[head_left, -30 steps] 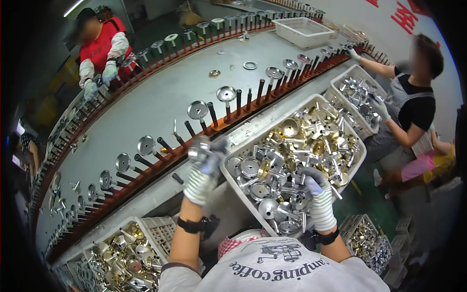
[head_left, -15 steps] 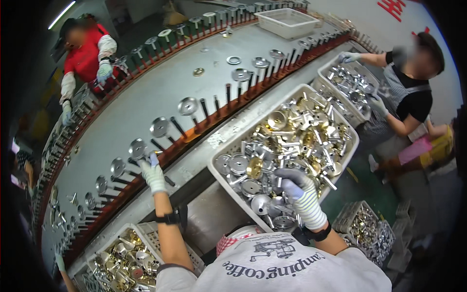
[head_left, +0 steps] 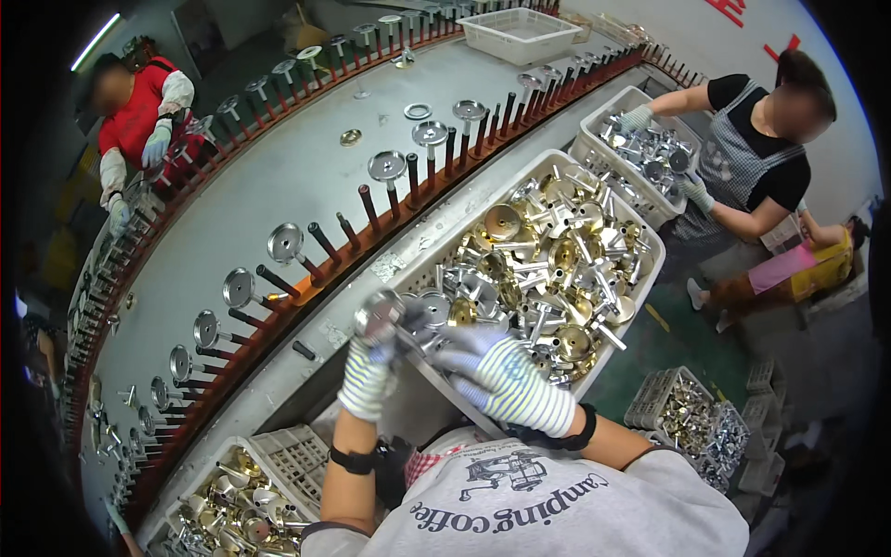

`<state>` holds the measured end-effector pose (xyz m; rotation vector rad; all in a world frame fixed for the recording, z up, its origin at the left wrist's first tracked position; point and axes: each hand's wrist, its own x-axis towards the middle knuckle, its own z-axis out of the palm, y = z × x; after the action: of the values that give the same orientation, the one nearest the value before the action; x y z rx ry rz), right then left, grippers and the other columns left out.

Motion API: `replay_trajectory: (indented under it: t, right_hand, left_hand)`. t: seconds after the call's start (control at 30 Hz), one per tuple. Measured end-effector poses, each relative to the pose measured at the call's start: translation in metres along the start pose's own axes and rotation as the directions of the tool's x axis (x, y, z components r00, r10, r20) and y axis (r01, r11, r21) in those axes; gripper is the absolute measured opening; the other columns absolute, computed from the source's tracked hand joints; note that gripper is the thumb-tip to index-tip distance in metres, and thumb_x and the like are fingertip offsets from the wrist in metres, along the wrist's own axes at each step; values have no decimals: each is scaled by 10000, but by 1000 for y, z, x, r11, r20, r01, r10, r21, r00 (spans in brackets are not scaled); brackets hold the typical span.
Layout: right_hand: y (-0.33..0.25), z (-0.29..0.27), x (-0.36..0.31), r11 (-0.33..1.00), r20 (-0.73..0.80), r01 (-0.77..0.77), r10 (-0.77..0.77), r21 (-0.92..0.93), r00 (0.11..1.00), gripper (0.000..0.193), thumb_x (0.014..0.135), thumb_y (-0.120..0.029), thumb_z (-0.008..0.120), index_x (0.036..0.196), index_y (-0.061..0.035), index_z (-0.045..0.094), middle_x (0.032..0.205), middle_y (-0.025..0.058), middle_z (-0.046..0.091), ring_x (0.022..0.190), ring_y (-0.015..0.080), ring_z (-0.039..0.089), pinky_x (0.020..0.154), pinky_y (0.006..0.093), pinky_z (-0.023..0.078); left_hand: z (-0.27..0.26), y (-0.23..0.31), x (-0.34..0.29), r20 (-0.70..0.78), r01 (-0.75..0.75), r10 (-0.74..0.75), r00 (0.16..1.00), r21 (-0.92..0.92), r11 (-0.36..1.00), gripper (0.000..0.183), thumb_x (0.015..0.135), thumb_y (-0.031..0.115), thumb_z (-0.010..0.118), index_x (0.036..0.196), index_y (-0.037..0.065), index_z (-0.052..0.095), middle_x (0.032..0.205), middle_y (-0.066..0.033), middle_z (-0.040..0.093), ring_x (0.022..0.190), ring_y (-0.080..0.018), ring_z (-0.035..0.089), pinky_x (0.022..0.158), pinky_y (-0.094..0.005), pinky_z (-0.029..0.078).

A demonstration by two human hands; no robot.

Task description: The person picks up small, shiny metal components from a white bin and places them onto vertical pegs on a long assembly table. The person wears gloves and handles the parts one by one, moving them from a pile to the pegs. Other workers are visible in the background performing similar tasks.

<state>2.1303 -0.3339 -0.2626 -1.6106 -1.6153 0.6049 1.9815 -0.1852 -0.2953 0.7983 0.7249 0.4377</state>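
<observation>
Silver shines on a round metal piece (head_left: 379, 314) in the person's left hand (head_left: 368, 367), just by the near left corner of a big white crate (head_left: 657, 255). Half a second ago, that hand was out by the pegs (head_left: 368, 206) on the grey worktop (head_left: 269, 186). Now it has come back. The right hand (head_left: 510, 376) was over the shiny pile in the crate, and now it has moved left, right beside the left one. A co-worker (head_left: 752, 153) at the right has pulled one arm back from the pegs to the next crate (head_left: 594, 148).

Dark letters (head_left: 548, 511) curve over the grey shirt (head_left: 613, 520), upside down from here, next to a dark drawing (head_left: 506, 473). Big red marks (head_left: 729, 11) are on the wall.

The left hand is closed around the metal piece (it is a bit blurry). The right hand has its fingers half bent, pointing at the left, and I cannot tell if it grips anything.
</observation>
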Motion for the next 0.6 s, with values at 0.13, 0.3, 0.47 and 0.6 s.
replay_trajectory:
  t: [0.13,0.3,0.47,0.6]
  right_hand:
    - [54,-17,-15,910,-69,-197,185,-364,980,502,708,-127,636,1205,-146,568,1334,197,449,1185,392,453,945,514,400]
    - [81,-36,-29,938,69,-261,283,-227,957,486,780,-91,610,1257,-120,521,1337,275,425,1030,412,576,880,452,491]
    - [93,-60,-31,931,171,-288,329,-225,929,502,776,-93,616,1265,-118,504,1169,207,501,915,372,599,781,451,496]
    - [122,-62,-30,918,110,-278,319,-283,941,449,764,-67,605,1206,-104,535,1072,170,544,867,364,598,750,446,495]
  left_hand:
    - [-35,16,92,-99,-322,361,927,285,903,391,905,208,630,1239,32,527,1160,-124,623,943,-199,651,840,-315,552]
    - [-87,12,195,-265,-325,750,606,778,538,300,928,212,572,1129,-8,612,1050,-153,665,921,-256,630,838,-359,481]
    - [-136,-5,226,-337,124,738,584,936,330,435,935,432,524,1132,61,637,1005,-208,670,906,-372,622,787,-446,459]
    - [-119,1,223,-363,232,588,723,929,289,417,938,370,554,1182,35,598,1052,-169,667,860,-302,612,805,-375,467]
